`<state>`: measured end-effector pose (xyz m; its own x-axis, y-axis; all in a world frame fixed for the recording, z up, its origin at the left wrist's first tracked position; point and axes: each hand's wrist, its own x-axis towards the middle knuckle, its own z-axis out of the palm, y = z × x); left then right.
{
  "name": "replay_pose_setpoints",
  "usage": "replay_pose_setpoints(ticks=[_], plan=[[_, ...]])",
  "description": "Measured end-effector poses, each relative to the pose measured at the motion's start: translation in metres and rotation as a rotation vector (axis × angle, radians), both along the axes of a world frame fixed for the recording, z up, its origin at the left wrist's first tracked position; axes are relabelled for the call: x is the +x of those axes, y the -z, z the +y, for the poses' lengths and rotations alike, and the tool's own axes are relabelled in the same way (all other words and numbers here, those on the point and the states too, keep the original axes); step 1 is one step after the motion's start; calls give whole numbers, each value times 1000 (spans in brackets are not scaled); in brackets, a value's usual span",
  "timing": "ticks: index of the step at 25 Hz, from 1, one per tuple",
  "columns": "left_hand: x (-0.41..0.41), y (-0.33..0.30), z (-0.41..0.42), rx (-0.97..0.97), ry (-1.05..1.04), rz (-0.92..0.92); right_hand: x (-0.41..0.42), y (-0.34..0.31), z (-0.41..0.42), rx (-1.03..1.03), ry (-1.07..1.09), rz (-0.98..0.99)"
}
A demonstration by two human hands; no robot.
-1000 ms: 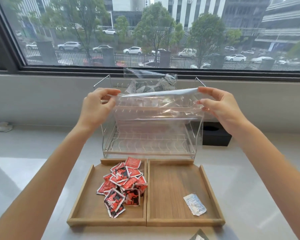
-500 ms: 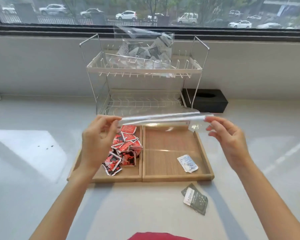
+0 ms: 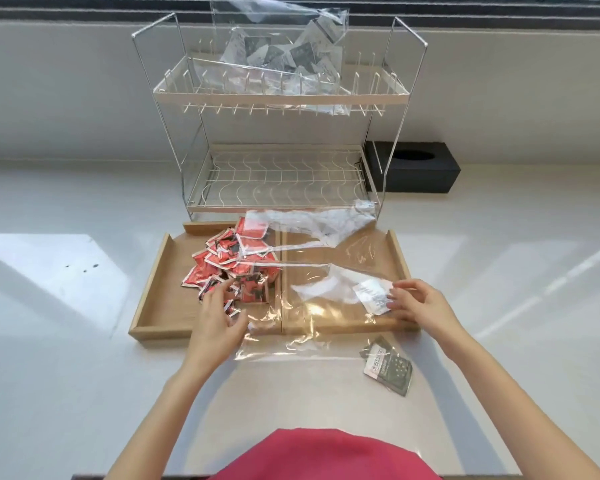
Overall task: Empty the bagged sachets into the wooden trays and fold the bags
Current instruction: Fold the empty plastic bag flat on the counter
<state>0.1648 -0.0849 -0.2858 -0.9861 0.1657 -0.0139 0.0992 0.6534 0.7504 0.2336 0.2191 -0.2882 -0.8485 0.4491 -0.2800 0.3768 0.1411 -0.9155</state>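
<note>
An empty clear plastic bag lies spread over both wooden trays and the table edge in front of them. The left tray holds a heap of red sachets. One white sachet lies in the right tray, under the plastic. My left hand hovers with relaxed fingers at the bag's left edge, over the red heap. My right hand touches the bag with straight fingers beside the white sachet. A second clear bag, full of grey and white sachets, stands on the rack's top shelf.
The white two-tier wire rack stands just behind the trays, its lower shelf bare. A black tissue box sits to its right. A dark grey sachet lies on the white counter in front of the right tray.
Both hands have brought the empty bag down from in front of the rack and laid it over the trays. The pinch grips on its top edge are gone.
</note>
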Motion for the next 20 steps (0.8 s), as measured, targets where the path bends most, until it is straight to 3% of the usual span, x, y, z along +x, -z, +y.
replay_pose_setpoints(ticks=[9,14,20], plan=[[-47,-24,13,13,-173,84,-57,-6,9,202,20,-118],[-81,-28,35,-153,-82,-187,-89,-3,4,218,-54,-271],[-87,-25,35,97,-184,-259,-97,-3,3,7,-10,-239]])
